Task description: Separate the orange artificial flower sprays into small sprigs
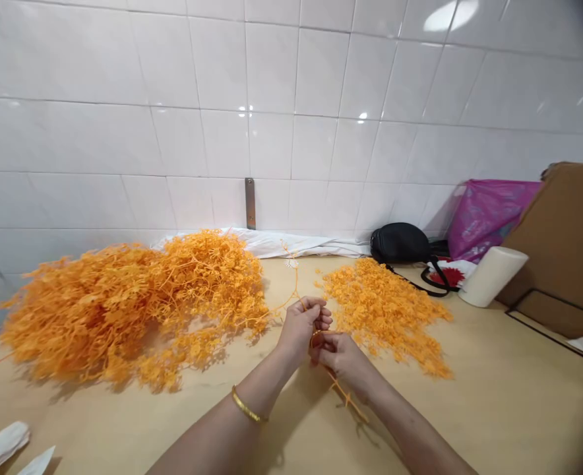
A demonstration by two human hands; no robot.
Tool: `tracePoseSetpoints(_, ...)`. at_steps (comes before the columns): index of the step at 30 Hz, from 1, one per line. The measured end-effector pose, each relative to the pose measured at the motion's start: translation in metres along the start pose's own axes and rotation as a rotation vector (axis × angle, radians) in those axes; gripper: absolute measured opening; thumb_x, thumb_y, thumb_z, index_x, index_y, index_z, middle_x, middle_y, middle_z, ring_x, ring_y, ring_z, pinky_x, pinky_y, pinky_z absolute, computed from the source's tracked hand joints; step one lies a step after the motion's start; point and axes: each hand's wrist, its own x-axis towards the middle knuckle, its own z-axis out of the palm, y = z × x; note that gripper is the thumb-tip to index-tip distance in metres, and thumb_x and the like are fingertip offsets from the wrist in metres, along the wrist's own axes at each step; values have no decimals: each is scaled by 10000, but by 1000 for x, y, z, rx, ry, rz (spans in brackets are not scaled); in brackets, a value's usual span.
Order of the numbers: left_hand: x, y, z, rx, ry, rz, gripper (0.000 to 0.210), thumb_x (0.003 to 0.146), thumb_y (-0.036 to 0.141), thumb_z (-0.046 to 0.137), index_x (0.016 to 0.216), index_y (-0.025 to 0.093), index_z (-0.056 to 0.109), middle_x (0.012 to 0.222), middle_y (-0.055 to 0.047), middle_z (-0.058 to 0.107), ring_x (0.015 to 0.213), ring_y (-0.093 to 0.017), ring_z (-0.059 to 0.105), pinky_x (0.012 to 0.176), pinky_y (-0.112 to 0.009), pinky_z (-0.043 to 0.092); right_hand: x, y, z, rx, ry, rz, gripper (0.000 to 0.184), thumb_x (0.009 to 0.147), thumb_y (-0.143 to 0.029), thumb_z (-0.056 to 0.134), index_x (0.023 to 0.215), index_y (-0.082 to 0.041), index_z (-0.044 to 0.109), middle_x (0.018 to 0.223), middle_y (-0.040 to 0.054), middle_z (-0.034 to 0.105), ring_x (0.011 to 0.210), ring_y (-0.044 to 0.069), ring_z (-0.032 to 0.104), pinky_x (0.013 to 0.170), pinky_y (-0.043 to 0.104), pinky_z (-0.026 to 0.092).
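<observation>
Between my two hands runs a thin orange plastic stem (347,397), its branched lower end pointing down toward me and a wispy upper end rising beyond my fingers. My left hand (304,323), with a gold bangle on the wrist, is closed around the upper part. Just below and to the right, my right hand (339,356) pinches the same stem. The exact grip is partly hidden by the fingers. A big heap of orange artificial sprigs (123,297) lies left of my hands. To their right spreads a flatter pile of small orange pieces (385,307).
A black pouch with a strap (400,243), a white roll (493,276), a purple bag (487,214) and a cardboard box (563,244) stand at the right. White cloth (301,245) runs along the tiled wall. Crumpled white paper (2,445) lies front left.
</observation>
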Motion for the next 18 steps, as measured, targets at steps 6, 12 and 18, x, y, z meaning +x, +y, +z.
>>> tracePoseSetpoints(6,-5,-8,4,70,-123,-16,168,625,243,592,731,119,551,617,-30,560,526,-96,510,565,-245,376,-7,13,-8,-160,110,-74,141,639,-161,405,500,-167,424,481,-29,420,515,101,395,525,223,290)
tracePoseSetpoints(12,-17,-8,13,295,-302,-21,302,633,348,622,829,121,590,733,-50,582,647,-119,523,627,-257,383,-37,15,-30,-156,257,-88,148,690,-213,428,548,-172,418,504,-35,370,508,93,352,491,215,268)
tracePoseSetpoints(18,-30,-7,7,603,-525,-216,479,598,360,662,1008,131,570,876,-63,582,760,-138,514,688,-259,369,-116,24,-74,-56,295,18,227,695,-381,532,645,-161,499,578,-31,430,490,70,319,466,202,254)
